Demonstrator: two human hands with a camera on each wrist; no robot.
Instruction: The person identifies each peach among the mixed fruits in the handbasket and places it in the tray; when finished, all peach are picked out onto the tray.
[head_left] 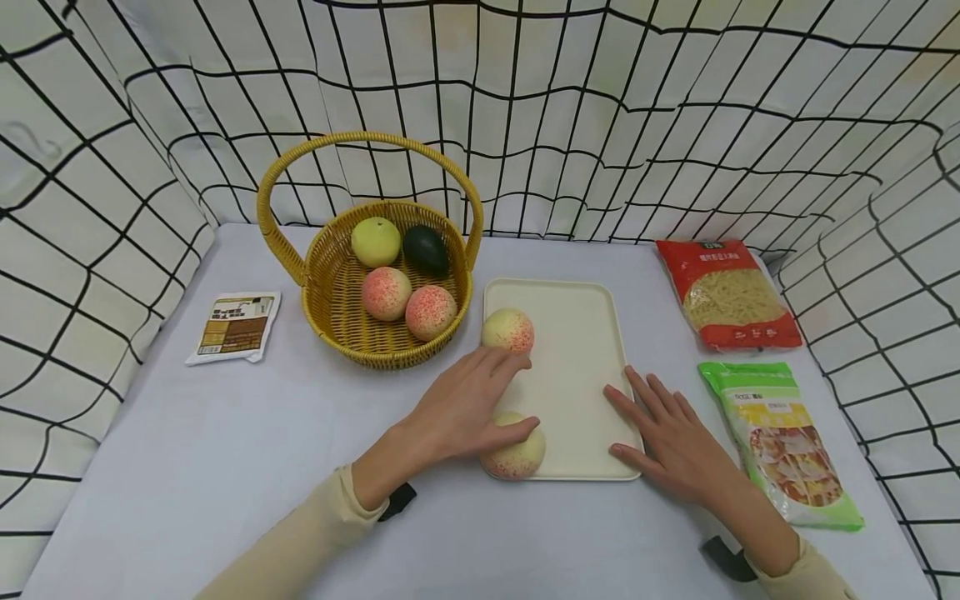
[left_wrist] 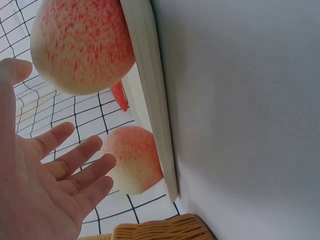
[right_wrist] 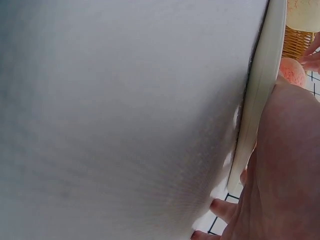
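A cream rectangular tray point(head_left: 573, 375) lies on the white-covered table with two peaches along its left side. My left hand point(head_left: 468, 404) is over that side, between the far peach point(head_left: 508, 330) and the near peach point(head_left: 517, 454). In the left wrist view, its fingers point(left_wrist: 82, 162) are extended and apart, the palm holds nothing, and the thumb points toward the near peach point(left_wrist: 82, 45). My right hand point(head_left: 671, 437) rests at the tray's right edge, fingers spread. In the right wrist view, the palm side point(right_wrist: 290, 165) lies against the tray's rim point(right_wrist: 260, 95).
Behind left stands a yellow wicker basket point(head_left: 333, 321) with a tall handle, holding two peaches, a yellow-green fruit and a dark green avocado. A brown-and-white packet point(head_left: 236, 327) lies far left. On the right are a red pasta bag point(head_left: 731, 296) and a green bag point(head_left: 787, 446). Black netting surrounds the table.
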